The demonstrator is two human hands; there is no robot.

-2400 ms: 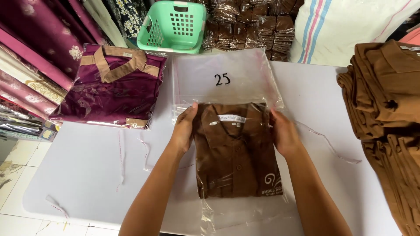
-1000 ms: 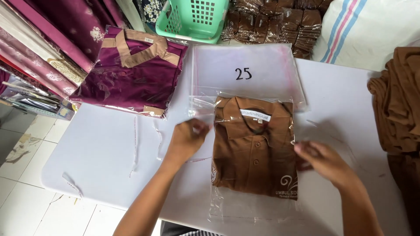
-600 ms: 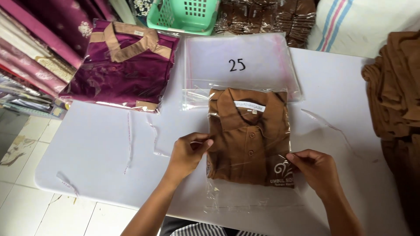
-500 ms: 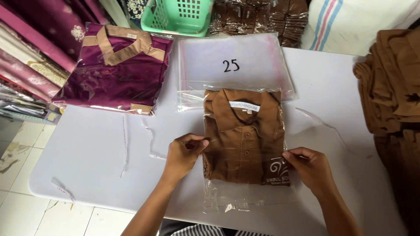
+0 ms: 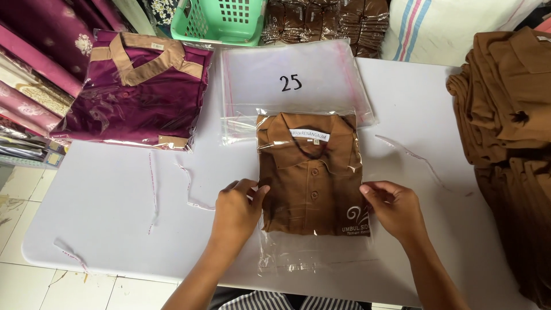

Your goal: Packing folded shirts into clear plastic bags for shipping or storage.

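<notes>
While the folded brown shirt (image 5: 310, 172) sits inside its clear bag (image 5: 313, 255), left hand (image 5: 238, 212) and right hand (image 5: 393, 209) pinch the bag's 2 side edges; its open end remains unsealed

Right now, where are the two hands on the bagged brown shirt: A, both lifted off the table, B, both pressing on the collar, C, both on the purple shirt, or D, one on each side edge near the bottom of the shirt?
D: the left hand grips the left edge and the right hand the right edge of the brown shirt in its clear bag, low down, well below the collar.
</notes>
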